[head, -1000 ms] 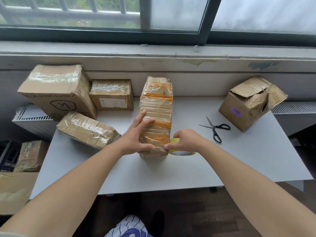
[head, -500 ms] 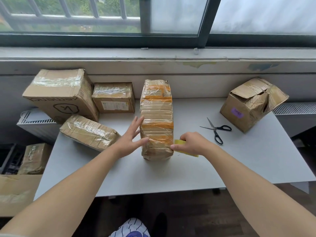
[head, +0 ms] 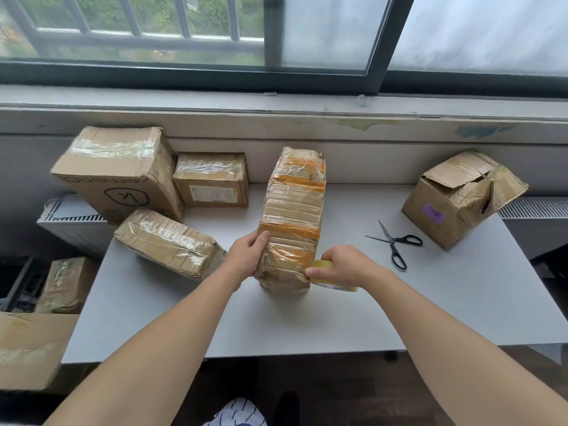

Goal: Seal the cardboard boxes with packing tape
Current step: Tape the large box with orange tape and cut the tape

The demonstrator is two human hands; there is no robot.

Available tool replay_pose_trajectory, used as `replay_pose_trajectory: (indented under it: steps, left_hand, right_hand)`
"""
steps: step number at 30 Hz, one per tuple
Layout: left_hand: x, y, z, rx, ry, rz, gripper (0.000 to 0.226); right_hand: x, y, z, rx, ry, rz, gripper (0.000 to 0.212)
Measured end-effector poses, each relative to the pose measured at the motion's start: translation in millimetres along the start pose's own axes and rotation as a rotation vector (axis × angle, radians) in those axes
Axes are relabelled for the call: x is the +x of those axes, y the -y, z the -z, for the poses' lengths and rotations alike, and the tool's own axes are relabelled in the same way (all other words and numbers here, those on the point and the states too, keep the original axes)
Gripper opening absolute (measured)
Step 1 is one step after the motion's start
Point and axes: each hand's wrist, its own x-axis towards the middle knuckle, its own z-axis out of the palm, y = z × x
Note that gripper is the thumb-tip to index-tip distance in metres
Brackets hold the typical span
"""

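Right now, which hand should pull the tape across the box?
Right. The right hand holds the tape roll against the right side of the box; the left hand grips its left edge.

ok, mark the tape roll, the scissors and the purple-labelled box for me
tape roll (head: pixel 333 285): head view, lower yellow rim of the roll.
scissors (head: pixel 391 241): head view, pivot where the blades cross.
purple-labelled box (head: pixel 445 199): head view, near side face, just above the label.

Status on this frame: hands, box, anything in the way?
Left hand grips the upright box at its left edge. Right hand holds the tape roll against the box's right side. Scissors lie apart to the right, nothing blocking.
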Motion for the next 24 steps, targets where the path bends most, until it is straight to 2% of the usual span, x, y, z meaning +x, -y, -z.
replay_pose_trajectory:
  steps: [4,8,11,15,17,19,24]
  left_hand:
    - [2,-7,11,-0.023,0.07,0.094,0.024]
    - [11,-21,13,0.002,0.092,0.234,0.06]
    - [19,-25,9,0.18,0.09,0.185,0.069]
    - [22,-32,10,0.177,0.09,0.181,0.066]
    - [27,-38,7,0.255,0.005,0.101,0.066]
    - [32,-40,3,0.37,-0.104,0.039,0.078]
    - [25,-21,2,0.34,-0.028,0.169,0.077]
  right_hand:
    - [-3,3,1,0.018,-0.005,-0.017,0.055]
    - [-6,5,0,0.033,-0.008,-0.019,0.062]
    - [-3,7,-3,0.058,0.0,-0.038,0.056]
    - [-4,15,4,0.059,-0.011,-0.043,0.05]
    - [-3,20,4,0.052,-0.023,-0.046,0.053]
    - [-2,23,1,0.073,-0.041,-0.058,0.057]
    - [-1,29,-6,0.1,-0.025,-0.034,0.054]
